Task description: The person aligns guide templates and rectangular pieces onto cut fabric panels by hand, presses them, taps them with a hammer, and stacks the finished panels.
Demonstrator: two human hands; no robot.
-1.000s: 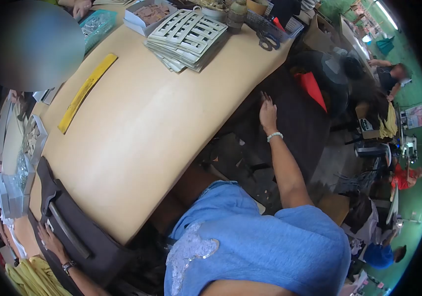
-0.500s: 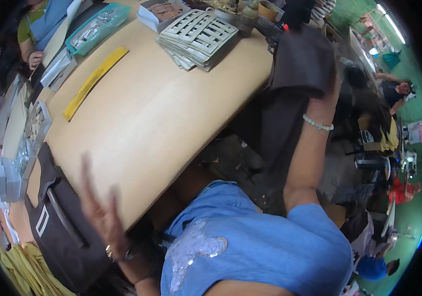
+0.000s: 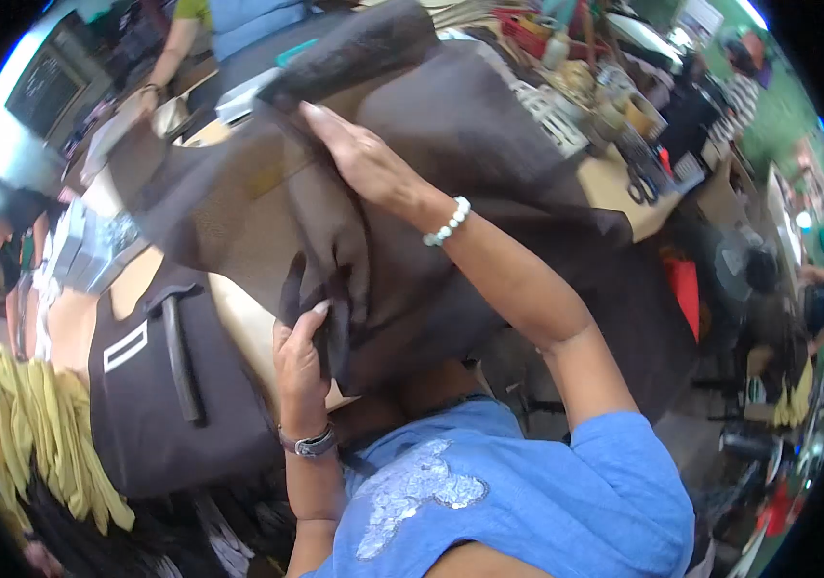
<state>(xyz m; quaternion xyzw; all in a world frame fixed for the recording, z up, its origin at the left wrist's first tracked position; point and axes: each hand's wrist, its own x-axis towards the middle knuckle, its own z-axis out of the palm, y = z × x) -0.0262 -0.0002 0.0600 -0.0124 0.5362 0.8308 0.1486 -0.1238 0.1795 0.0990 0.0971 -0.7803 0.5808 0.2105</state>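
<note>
A large sheet of dark brown, slightly see-through cloth (image 3: pixel 489 125) spreads across the table in front of me, raised and folded along its middle. My left hand (image 3: pixel 304 371), with a watch at the wrist, pinches a gathered fold of it between thumb and fingers. Farther up, my right hand (image 3: pixel 369 159), wearing a pale bead bracelet, grips the same cloth near an upper fold; its fingertips are partly hidden. Left of my left hand lies a second dark cloth piece (image 3: pixel 229 424) with a white rectangular outline (image 3: pixel 126 347). On it rests a dark hammer-like tool (image 3: pixel 178 356).
Yellow cloth strips (image 3: pixel 41 424) hang at the table's left end. Scissors (image 3: pixel 641 188), containers and slotted cards (image 3: pixel 552 116) stand at the upper right. Clear plastic packs (image 3: pixel 84 246) sit at the left. Across the table is a person in blue (image 3: pixel 253 34).
My right hand has brought the dark cloth from the right side over the table, opening it out. My left hand, spread and free before, now pinches it. The view has turned.
</note>
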